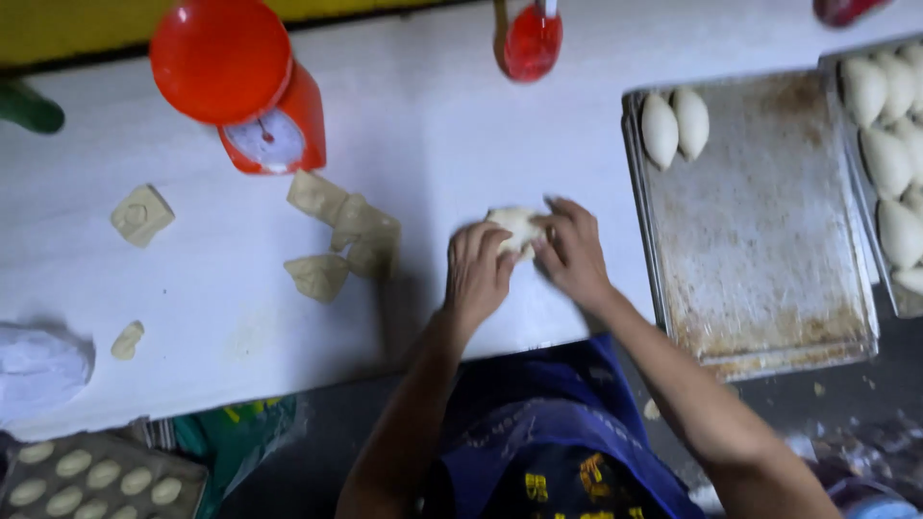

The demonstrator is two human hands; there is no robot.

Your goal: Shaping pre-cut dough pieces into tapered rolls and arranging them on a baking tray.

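A pale lump of dough [514,226] lies on the white table [433,144], pressed between both my hands. My left hand [477,269] cups it from the near left side, fingers curled over it. My right hand [572,252] covers its right side, fingers bent on the dough. Much of the lump is hidden under my fingers.
Several flat dough pieces [348,231] lie left of my hands, one more [142,214] farther left. A red kitchen scale [240,82] stands at the back. A worn metal tray [760,221] with two shaped dough ovals [675,125] sits right; another tray [889,144] holds several more.
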